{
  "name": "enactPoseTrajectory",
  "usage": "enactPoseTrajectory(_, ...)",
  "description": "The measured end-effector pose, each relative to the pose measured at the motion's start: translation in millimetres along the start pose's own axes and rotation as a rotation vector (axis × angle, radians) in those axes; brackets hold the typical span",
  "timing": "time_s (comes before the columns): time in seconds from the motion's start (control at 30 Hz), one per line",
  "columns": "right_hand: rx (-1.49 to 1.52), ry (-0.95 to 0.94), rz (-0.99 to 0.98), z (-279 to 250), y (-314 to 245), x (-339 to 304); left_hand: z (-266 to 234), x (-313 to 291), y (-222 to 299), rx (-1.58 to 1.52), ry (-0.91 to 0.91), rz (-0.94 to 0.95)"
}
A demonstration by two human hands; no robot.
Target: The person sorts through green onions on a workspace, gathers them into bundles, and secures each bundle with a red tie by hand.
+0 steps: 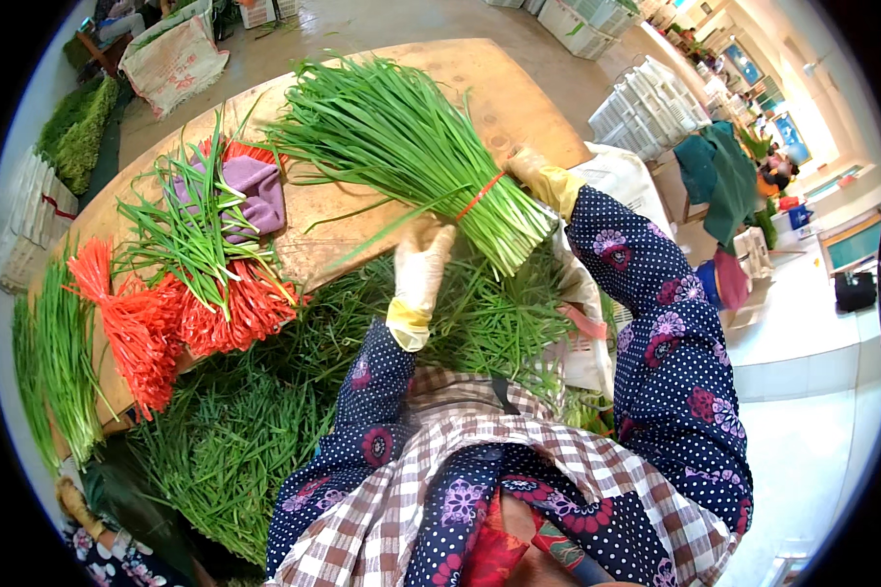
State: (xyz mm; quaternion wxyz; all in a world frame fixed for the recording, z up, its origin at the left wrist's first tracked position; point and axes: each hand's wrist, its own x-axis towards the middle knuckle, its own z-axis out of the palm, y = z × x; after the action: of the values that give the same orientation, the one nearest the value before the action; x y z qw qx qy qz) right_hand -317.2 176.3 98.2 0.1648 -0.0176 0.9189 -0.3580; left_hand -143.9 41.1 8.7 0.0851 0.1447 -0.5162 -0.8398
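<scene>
A thick bundle of green garlic chives lies on the wooden table with its pale cut ends toward me. A red band circles it near those ends. My left hand, in a pale glove, is at the bundle's left side with its fingers apart. At the other side, by the band, my gloved right hand rests its fingers against the stalks. Part of that hand is hidden, so how firmly it presses is unclear. Loose chives lie below the bundle, between the table edge and my checked apron.
Red ties, loose stalks and a purple cloth cover the left of the wooden table. More chives lie at the far left, near another person's gloved hand. White crates stand beyond, at right.
</scene>
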Motion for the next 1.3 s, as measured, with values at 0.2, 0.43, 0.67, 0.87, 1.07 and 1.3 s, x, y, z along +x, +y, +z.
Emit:
enactPoseTrajectory(0.2,-0.078,0.091,-0.205,12,29,34,18,22,33,-0.373,0.044,-0.16)
enactPoseTrajectory(0.43,-0.251,0.077,-0.184,5,44,42,51,25,42,-0.028,0.32,0.2)
enactPoseTrajectory(0.67,-0.419,0.149,-0.25,15,48,58,49,42,53,-0.023,-0.158,0.201)
enactPoseTrajectory(0.87,-0.724,0.157,-0.513,42,57,80,35,63,67,0.27,-0.247,0.131)
enactPoseTrajectory(1.07,-1.436,0.244,-0.909,40,79,102,57,86,46,1.113,-0.203,0.964)
enactPoseTrajectory(1.3,0.013,0.14,-0.358,32,76,70,37,43,51,0.004,-0.295,0.141)
